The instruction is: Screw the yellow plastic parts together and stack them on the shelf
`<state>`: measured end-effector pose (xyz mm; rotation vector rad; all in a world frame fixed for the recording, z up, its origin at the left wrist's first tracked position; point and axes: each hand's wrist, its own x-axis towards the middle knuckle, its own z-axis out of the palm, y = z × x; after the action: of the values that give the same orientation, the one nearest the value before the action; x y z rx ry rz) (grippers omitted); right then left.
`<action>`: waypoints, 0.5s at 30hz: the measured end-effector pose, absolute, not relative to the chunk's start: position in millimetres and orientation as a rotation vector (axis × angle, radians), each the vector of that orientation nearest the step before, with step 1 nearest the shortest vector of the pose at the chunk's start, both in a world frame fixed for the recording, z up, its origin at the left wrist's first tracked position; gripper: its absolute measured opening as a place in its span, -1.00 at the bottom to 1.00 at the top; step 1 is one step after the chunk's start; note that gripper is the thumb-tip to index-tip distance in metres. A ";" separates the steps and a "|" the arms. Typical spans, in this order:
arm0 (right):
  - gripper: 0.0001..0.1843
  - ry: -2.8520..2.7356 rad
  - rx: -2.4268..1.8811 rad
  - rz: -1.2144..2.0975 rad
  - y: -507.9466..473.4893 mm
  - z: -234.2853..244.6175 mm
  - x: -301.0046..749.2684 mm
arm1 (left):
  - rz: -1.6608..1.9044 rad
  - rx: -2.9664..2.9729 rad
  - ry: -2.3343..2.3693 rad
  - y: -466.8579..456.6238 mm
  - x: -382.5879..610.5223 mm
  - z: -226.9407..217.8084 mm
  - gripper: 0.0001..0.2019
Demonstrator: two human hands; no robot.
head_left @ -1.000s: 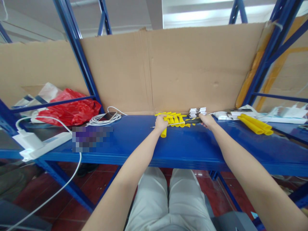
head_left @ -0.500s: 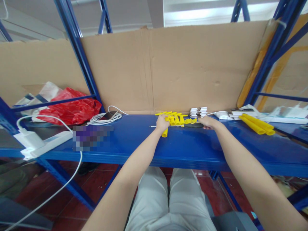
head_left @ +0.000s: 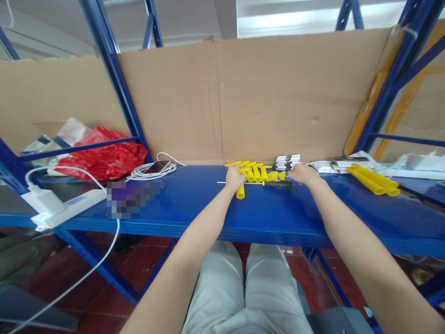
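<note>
My left hand (head_left: 235,176) is closed round a yellow plastic tube (head_left: 240,192), whose round open end points toward me; the fingers cover its upper part. Close by on its right, several more yellow tubes with flared tops (head_left: 256,175) lie in a row. In front of them rests a screwdriver (head_left: 278,184) with a black handle, its shaft pointing left. My right hand (head_left: 303,174) is just beyond the handle end, fingers curled together; whatever they pinch is hidden. Small yellow wedge-like pieces (head_left: 273,176) lie to its left, with a stack of white-and-dark pieces (head_left: 287,162) behind.
On the right of the blue shelf (head_left: 194,199) lie longer yellow tubes (head_left: 373,180) and white packets. Cardboard (head_left: 278,93) stands along the back. To the left are a coiled white cable (head_left: 151,170), a red plastic bag (head_left: 104,155) and a white power strip (head_left: 74,206).
My right hand has come slightly up and away from the screwdriver handle, which now shows its whole end. My left hand stays nearly in place on the yellow tube.
</note>
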<state>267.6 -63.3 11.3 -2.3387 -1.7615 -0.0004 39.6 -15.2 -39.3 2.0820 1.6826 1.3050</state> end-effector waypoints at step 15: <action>-0.51 -1.522 -2.260 -0.280 -13.6 23.2 313.1 | 1.462 2.369 1.399 -38.2 46.5 -23.7 -0.64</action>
<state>313.1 -13.6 23.2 -2.2596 -1.5216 -0.2803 46.5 -38.2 -23.7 2.3691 1.3995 1.4618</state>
